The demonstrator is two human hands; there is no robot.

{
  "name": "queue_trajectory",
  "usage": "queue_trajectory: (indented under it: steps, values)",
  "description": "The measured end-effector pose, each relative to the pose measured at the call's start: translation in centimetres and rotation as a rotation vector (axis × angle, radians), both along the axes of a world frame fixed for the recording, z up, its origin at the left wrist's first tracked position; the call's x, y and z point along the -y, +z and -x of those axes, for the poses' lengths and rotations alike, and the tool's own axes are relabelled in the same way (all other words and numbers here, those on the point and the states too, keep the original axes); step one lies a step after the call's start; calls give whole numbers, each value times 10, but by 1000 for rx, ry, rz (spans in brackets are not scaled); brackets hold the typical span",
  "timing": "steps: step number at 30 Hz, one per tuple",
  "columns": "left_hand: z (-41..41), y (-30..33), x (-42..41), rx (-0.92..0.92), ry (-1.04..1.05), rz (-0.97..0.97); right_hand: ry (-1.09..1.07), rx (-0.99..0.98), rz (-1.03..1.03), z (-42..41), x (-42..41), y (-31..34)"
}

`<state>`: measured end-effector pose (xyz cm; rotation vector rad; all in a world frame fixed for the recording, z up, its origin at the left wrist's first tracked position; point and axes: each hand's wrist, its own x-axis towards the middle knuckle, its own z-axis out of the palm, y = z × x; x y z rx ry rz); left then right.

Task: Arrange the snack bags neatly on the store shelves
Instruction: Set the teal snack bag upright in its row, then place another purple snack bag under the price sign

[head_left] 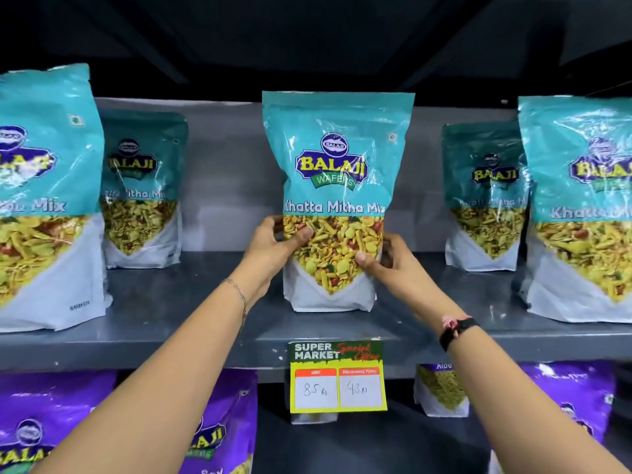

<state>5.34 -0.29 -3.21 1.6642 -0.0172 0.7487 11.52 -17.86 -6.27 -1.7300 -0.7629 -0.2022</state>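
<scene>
A teal Khatta Mitha Mix bag (337,179) stands upright in the middle of the grey shelf (191,323). My left hand (273,249) grips its left edge and my right hand (390,260) grips its right edge, thumbs on the front. A large teal bag (44,200) stands at the front left, with another teal bag (142,189) behind it. On the right, a teal bag (581,206) stands in front and one more (485,196) sits further back.
A price tag (338,378) hangs from the shelf's front edge below the held bag. Purple snack bags (219,425) fill the lower shelf left and right (574,395). Bare shelf shows on both sides of the held bag.
</scene>
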Motion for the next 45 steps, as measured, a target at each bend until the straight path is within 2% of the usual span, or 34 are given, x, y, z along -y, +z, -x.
queue_trajectory:
  steps: [2,4,6,9,12,15,21,24,26,31,35,45]
  values:
    - [1,-1,-2,-11,32,-83,-76,31,27,6,1,1]
    - [7,-3,-2,-7,111,-215,-220,179,0,25,2,-1]
    - [27,-8,-1,80,247,-372,-301,352,-75,57,2,-7]
    - [72,-27,0,327,454,-532,-254,559,-104,108,-8,-32]
    - [106,-78,-14,457,579,-589,-60,630,-13,145,-27,-79]
    - [127,-155,-39,323,640,-512,93,487,202,155,-50,-142]
    - [147,-288,-97,-168,647,-221,72,14,458,112,-89,-254]
    - [140,-331,-120,-470,490,-121,130,-137,530,95,-111,-282]
    - [136,-347,-135,-566,324,-117,220,-203,508,89,-124,-291]
    - [126,-364,-154,-646,77,-22,275,-316,551,82,-146,-319]
    - [120,-377,-156,-628,136,37,213,-334,533,82,-152,-333]
    - [95,-371,-104,-581,123,-50,102,-349,475,71,-98,-336]
